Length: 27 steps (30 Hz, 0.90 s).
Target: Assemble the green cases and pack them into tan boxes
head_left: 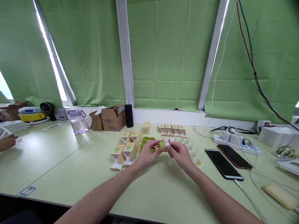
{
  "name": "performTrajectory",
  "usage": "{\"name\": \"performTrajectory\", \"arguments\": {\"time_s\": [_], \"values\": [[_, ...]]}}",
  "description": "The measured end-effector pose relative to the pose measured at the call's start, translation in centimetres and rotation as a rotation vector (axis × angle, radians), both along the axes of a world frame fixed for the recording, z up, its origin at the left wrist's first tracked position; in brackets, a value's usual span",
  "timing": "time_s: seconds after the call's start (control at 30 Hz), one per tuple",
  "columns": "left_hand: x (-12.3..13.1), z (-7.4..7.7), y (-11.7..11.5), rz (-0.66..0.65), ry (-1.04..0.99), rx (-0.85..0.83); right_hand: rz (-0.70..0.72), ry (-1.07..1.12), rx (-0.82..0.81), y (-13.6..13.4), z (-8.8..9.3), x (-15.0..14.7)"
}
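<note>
In the head view my left hand pinches a small green round piece with a pale yellow loop on its side. My right hand holds a small whitish-pink piece against the green piece's right end. Both hands are raised over the middle of the table. Behind them lie several green pieces, partly hidden by my left hand, and pale pink pieces. Clear plastic cups with yellow centres stand beside my right hand. Open tan boxes with green windows are to the left.
More tan boxes stand at the back. Two phones, a power strip and loose cables lie on the right. Toward the left back are a cardboard box and a purple bottle. Another person's hand shows at far left.
</note>
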<state>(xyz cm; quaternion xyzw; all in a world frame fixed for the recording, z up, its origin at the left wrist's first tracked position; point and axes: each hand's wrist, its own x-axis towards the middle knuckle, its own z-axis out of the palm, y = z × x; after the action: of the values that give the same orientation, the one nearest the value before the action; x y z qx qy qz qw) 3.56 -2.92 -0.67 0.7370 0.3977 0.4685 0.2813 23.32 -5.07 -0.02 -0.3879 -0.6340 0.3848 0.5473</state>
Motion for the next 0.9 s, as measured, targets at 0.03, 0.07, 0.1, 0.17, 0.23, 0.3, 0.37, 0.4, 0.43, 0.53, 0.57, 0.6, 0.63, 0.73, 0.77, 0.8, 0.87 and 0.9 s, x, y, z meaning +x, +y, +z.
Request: {"name": "performTrajectory", "arguments": {"time_s": [0.03, 0.07, 0.1, 0.17, 0.23, 0.3, 0.37, 0.4, 0.43, 0.53, 0.57, 0.6, 0.63, 0.73, 0.77, 0.8, 0.87, 0.9], "values": [[0.0, 0.0, 0.1, -0.005, -0.004, -0.010, 0.003, 0.001, -0.003, 0.0, 0.0, 0.0], [0.0, -0.1, 0.1, -0.010, -0.007, -0.018, 0.005, 0.005, -0.006, -0.1, 0.1, 0.0], [0.0, -0.1, 0.1, -0.015, -0.009, -0.024, 0.006, 0.008, -0.010, -0.1, 0.1, 0.0], [-0.1, -0.1, 0.2, -0.021, -0.009, -0.026, 0.001, 0.015, -0.020, -0.2, 0.0, -0.1], [-0.1, 0.0, 0.1, -0.024, -0.012, -0.027, -0.013, 0.021, -0.027, -0.3, -0.1, -0.1], [0.0, 0.1, 0.0, -0.021, -0.012, -0.028, -0.022, 0.027, -0.025, -0.2, -0.3, -0.2], [0.0, 0.2, -0.1, -0.013, -0.001, -0.020, -0.013, 0.023, -0.017, -0.2, -0.5, -0.3], [0.1, 0.2, -0.1, -0.008, 0.006, -0.012, -0.005, 0.018, -0.013, -0.2, -0.6, -0.3], [0.1, 0.3, -0.1, -0.003, 0.011, -0.006, 0.002, 0.016, -0.010, -0.1, -0.7, -0.4], [0.2, 0.2, -0.2, 0.015, 0.013, -0.001, 0.004, 0.025, 0.000, -0.1, -0.9, -0.5], [0.2, 0.1, -0.2, 0.025, 0.014, 0.000, -0.003, 0.031, 0.003, -0.1, -0.9, -0.6], [0.2, 0.0, -0.2, 0.038, 0.017, 0.003, -0.012, 0.036, 0.006, -0.1, -1.0, -0.6], [0.2, -0.1, -0.1, 0.052, 0.022, 0.008, -0.021, 0.039, 0.006, -0.1, -1.0, -0.7], [0.4, -0.5, 0.0, 0.094, 0.034, 0.035, -0.035, 0.044, 0.005, -0.1, -1.0, -0.7], [0.5, -0.5, -0.1, 0.099, 0.037, 0.051, -0.035, 0.043, 0.011, 0.0, -1.0, -0.7], [0.6, -0.5, -0.1, 0.097, 0.042, 0.074, -0.037, 0.042, 0.021, 0.1, -1.0, -0.7], [0.8, -0.4, -0.4, 0.082, 0.056, 0.140, -0.041, 0.038, 0.037, 0.2, -1.1, -0.6], [0.9, -0.3, -0.7, 0.077, 0.064, 0.176, -0.044, 0.038, 0.040, 0.3, -1.1, -0.6]]}}
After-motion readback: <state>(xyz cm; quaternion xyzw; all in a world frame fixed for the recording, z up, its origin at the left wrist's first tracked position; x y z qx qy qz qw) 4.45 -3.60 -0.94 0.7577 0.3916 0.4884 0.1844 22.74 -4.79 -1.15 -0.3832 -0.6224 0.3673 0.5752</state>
